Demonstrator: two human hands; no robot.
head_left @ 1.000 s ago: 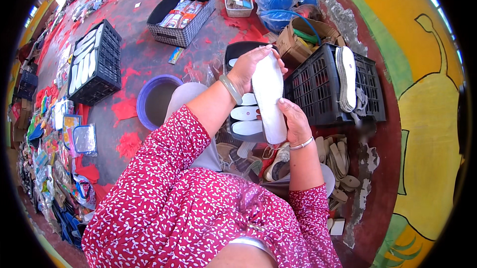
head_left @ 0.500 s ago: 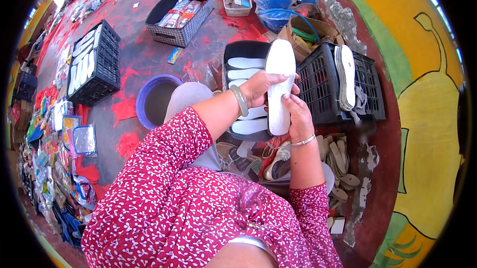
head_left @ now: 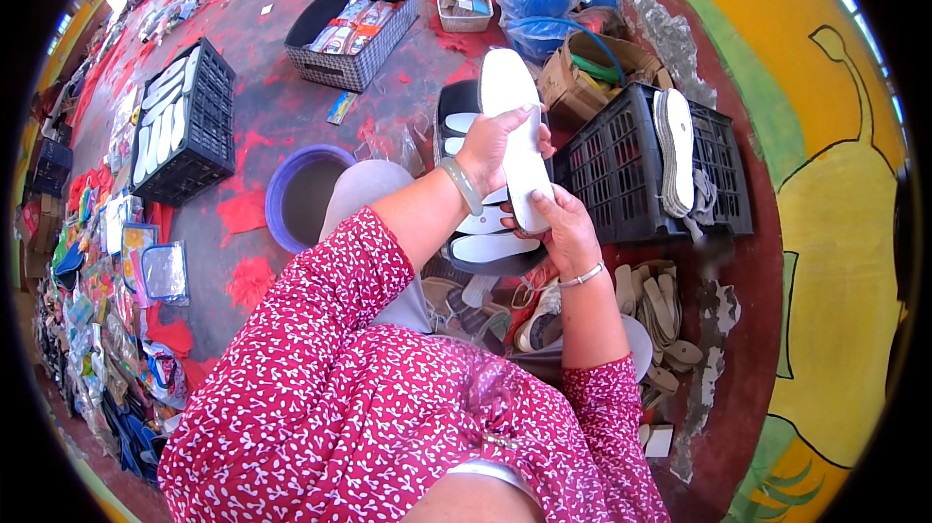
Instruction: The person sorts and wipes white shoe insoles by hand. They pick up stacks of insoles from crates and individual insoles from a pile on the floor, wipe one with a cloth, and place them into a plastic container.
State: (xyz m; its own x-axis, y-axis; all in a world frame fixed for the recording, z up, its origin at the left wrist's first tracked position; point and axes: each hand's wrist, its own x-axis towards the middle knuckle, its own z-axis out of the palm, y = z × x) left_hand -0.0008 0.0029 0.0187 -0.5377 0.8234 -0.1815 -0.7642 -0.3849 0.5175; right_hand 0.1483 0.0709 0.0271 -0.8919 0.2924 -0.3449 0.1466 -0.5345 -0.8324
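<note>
A white insole (head_left: 511, 83) is held up in front of me, tilted with its wide end away from me. My left hand (head_left: 490, 149) grips it at the middle, the thumb lying on top. Near its narrow end my right hand (head_left: 566, 224) pinches it, thumb above and fingers below. Under my hands is a black tray (head_left: 524, 260) with several white insoles (head_left: 485, 248) laid side by side; my hands hide part of it. A stack of insoles (head_left: 677, 149) with a white top one rests on the black crate (head_left: 612, 159) to the right.
At left stands a black crate (head_left: 216, 149) of white insoles, near a purple-rimmed basin (head_left: 277, 198). A fabric bin (head_left: 354, 69), a small white basket (head_left: 464, 22) and a cardboard box (head_left: 566, 86) lie farther off. Loose insoles (head_left: 660, 305) pile by the painted wall (head_left: 835, 232).
Both hands have shifted left with the insole. Its wide end now leans further left, and more of the cardboard box shows behind it.
</note>
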